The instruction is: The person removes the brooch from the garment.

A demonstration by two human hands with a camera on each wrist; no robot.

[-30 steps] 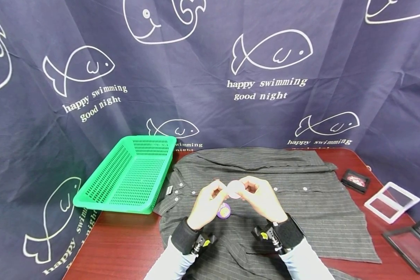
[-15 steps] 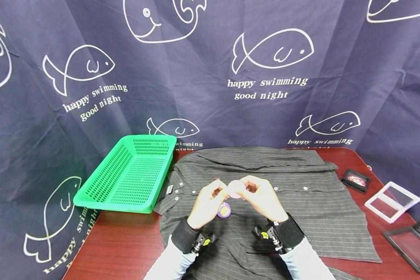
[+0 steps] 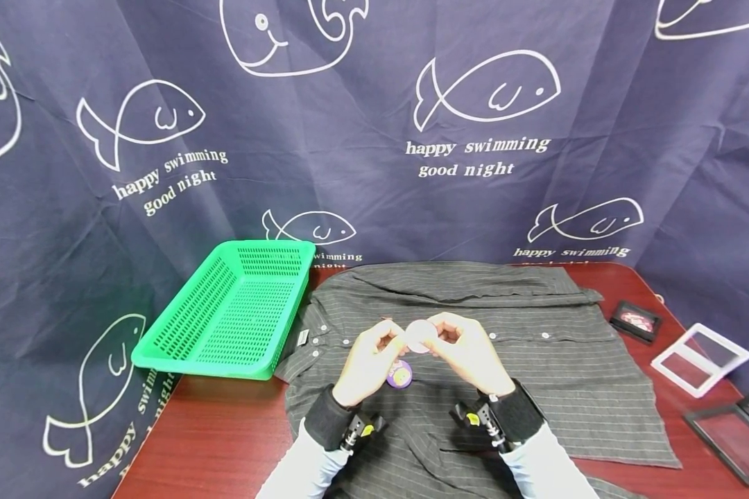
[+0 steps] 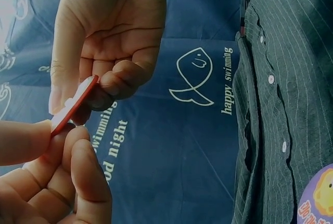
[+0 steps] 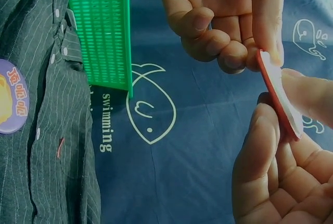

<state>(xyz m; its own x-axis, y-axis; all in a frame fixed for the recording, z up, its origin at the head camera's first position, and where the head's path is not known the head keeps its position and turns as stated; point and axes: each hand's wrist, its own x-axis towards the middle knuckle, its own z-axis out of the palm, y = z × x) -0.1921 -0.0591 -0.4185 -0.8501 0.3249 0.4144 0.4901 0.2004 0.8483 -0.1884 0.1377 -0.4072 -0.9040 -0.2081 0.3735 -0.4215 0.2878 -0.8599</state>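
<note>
Between both hands is a thin round disc (image 3: 420,335), pale on the face towards the head camera. The wrist views show it edge-on, with a red edge (image 4: 82,98) and a white face (image 5: 280,91). My left hand (image 3: 367,367) pinches its left side between thumb and fingers. On the opposite side, my right hand (image 3: 473,355) grips the rim the same way. Below the disc lies a round purple badge (image 3: 399,375) with a yellow cartoon figure, on a dark grey pinstriped shirt (image 3: 574,388). The shirt is spread out, with its white buttons showing.
A green plastic basket (image 3: 237,333) stands at the left of the red-brown table (image 3: 225,430). To the right lie a small black case (image 3: 634,321), a white frame (image 3: 699,360) and a dark hinged frame (image 3: 736,443). A blue fish-print curtain (image 3: 374,138) hangs behind.
</note>
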